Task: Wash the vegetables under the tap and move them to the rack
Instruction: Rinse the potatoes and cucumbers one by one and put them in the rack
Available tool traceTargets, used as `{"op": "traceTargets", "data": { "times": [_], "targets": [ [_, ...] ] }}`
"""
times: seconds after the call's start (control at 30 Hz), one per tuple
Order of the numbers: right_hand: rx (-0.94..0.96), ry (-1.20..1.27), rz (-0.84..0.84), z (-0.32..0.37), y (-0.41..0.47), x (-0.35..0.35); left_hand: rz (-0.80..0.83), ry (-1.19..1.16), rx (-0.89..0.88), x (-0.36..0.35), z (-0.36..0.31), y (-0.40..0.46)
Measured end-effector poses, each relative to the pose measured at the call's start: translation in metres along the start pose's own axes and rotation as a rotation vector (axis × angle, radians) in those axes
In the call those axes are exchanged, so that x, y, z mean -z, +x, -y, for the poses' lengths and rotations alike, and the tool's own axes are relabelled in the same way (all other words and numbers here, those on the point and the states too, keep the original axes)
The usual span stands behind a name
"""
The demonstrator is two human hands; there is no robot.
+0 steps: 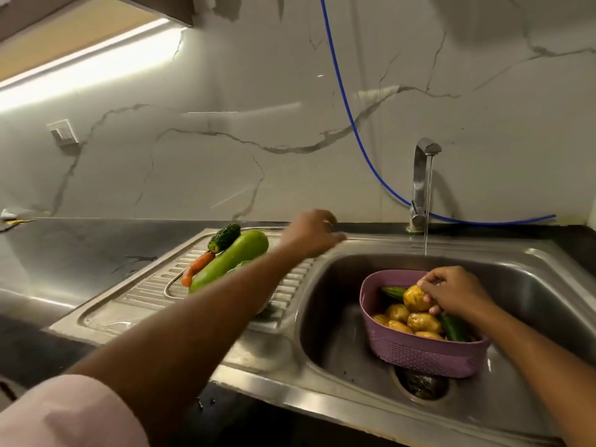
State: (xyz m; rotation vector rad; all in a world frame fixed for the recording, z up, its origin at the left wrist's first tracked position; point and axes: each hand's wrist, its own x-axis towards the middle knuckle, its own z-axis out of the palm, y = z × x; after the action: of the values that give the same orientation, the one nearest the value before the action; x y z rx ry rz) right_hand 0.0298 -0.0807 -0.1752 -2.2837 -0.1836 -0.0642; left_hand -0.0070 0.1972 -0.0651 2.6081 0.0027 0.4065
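potatoes (409, 316) 6, cucumbers (454, 327) 2, hands (454, 290) 2

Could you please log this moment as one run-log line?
right hand: grips potato in purple basket | left hand: empty over rack | tap: running

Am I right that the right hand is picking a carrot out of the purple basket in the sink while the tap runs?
Not quite. The right hand grips a potato, not a carrot, as the head view shows. The carrot lies on the drainboard. The rest holds: the purple basket sits in the sink and the tap runs.
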Motion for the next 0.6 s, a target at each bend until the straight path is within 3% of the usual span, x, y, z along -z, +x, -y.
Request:
{"op": "traceTargets", "data": {
  "times": [0.1, 0.2, 0.27, 0.37, 0.47, 0.6],
  "targets": [
    [-0.015, -0.011, 0.012, -0.003, 0.0, 0.003, 0.186, -0.031, -0.038, -0.073, -0.041, -0.012],
    [-0.068, -0.139, 0.041, -0.014, 0.004, 0.003, 0.136, -0.077, 0.009, -0.142, -0.062, -0.023],
    [-0.099, -0.252, 0.094, -0.024, 0.008, 0.0, 0.152, 0.022, 0.033, -0.166, -0.062, -0.024],
    [-0.12, -0.341, 0.182, -0.034, 0.015, -0.006, 0.262, 0.197, 0.035, -0.174, -0.041, -0.019],
    [-0.108, -0.388, 0.172, -0.03, 0.018, -0.009, 0.441, 0.366, -0.07, -0.173, -0.024, -0.015],
    [-0.122, -0.471, 0.166, -0.028, 0.018, -0.011, 0.578, 0.362, -0.12, -0.182, -0.024, -0.009]
  ]
}}
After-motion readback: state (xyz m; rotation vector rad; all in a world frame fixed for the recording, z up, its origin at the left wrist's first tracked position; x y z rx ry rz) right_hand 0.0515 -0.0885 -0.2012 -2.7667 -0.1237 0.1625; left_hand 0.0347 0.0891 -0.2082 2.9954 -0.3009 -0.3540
